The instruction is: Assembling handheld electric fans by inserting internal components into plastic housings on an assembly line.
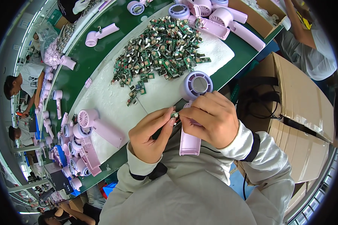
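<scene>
At the near edge of the green bench [82, 62], the left hand [148, 137] is pinching one small green circuit board [174, 114] between thumb and forefinger, while the right hand [210, 120] is closing its curled fingers around one lilac handheld fan [194, 87], head up and handle hanging over the edge. Both wrists are bending inward, fingertips meeting at the board. Behind them, one heap of circuit boards [163, 48], too many to count, is lying on a white foam sheet [112, 101].
</scene>
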`<state>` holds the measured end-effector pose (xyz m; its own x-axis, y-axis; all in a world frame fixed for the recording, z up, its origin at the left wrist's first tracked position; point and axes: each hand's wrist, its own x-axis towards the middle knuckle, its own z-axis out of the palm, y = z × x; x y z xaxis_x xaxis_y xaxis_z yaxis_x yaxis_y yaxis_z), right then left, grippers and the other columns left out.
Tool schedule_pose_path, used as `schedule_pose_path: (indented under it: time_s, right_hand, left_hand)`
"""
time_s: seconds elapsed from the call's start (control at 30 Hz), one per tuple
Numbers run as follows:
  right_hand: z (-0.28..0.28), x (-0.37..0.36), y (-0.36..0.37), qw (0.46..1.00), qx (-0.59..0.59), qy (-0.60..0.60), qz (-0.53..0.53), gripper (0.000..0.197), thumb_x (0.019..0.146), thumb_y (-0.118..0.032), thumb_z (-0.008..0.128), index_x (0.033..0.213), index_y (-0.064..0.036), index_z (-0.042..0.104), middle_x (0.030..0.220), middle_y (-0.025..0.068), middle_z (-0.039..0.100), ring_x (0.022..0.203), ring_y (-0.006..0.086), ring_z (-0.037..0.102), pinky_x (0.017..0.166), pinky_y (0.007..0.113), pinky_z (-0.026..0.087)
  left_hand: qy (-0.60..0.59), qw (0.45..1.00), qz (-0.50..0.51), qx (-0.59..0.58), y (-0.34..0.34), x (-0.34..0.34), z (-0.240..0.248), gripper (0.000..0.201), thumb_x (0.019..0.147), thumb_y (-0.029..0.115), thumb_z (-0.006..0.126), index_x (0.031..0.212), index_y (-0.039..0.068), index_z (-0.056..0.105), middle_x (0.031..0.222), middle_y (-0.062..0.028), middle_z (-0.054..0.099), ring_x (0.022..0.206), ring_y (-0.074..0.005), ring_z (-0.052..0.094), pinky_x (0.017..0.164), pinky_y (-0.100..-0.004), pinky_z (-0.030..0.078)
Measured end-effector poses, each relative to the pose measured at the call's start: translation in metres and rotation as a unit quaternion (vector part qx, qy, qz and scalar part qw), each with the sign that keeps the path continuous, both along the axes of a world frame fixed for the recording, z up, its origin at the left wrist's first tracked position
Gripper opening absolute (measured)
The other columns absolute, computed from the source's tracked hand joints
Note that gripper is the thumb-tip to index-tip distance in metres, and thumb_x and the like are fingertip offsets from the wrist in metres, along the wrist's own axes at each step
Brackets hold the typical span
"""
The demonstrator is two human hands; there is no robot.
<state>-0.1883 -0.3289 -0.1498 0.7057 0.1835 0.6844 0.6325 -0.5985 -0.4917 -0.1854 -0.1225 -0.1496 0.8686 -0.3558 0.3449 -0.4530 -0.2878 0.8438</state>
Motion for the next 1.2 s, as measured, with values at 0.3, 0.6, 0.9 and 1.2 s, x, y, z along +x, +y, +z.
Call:
schedule_pose_path:
  time_s: [0.3, 0.6, 0.9, 1.2]
  right_hand:
    - [0.006, -0.007, 0.002, 0.998, 0.051, 0.032, 0.011, 0.019, 0.068, -0.004, 0.08, 0.086, -0.0056, 0.074, 0.075, 0.0026, 0.059, 0.061, 0.0198, 0.057, 0.055, 0.032, 0.047]
    - [0.015, -0.021, 0.011, 0.975, 0.157, 0.156, -0.011, 0.014, 0.077, -0.001, 0.079, 0.091, -0.0014, 0.076, 0.074, 0.0039, 0.061, 0.057, 0.0117, 0.059, 0.05, 0.025, 0.047]
    - [0.023, -0.01, -0.004, 0.973, 0.139, 0.174, 0.061, 0.022, 0.078, 0.002, 0.077, 0.1, -0.0027, 0.076, 0.076, 0.0044, 0.064, 0.06, 0.0142, 0.062, 0.054, 0.027, 0.05]
    - [0.034, -0.006, -0.006, 0.981, 0.012, 0.151, 0.125, 0.03, 0.075, -0.001, 0.079, 0.104, -0.0065, 0.077, 0.083, 0.0061, 0.068, 0.067, 0.0213, 0.066, 0.058, 0.032, 0.053]
  left_hand:
    - [-0.094, 0.995, 0.039, 0.021, -0.007, -0.009, -0.001, 0.031, 0.086, -0.014, 0.07, 0.116, -0.005, 0.072, 0.107, -0.0185, 0.072, 0.093, -0.0223, 0.073, 0.081, -0.0292, 0.058]
    - [-0.19, 0.972, 0.119, 0.071, -0.027, -0.017, 0.001, 0.032, 0.086, -0.016, 0.069, 0.116, -0.007, 0.072, 0.107, -0.0192, 0.071, 0.091, -0.0224, 0.073, 0.078, -0.0301, 0.061]
    - [0.35, 0.9, -0.042, -0.254, 0.005, 0.011, 0.014, 0.027, 0.094, -0.009, 0.065, 0.121, -0.007, 0.066, 0.112, -0.0175, 0.071, 0.102, -0.0251, 0.072, 0.086, -0.0338, 0.062]
    - [0.489, 0.804, -0.086, -0.327, 0.021, 0.015, -0.003, 0.025, 0.097, -0.004, 0.062, 0.121, -0.007, 0.067, 0.114, -0.0181, 0.071, 0.103, -0.0264, 0.072, 0.085, -0.0394, 0.064]
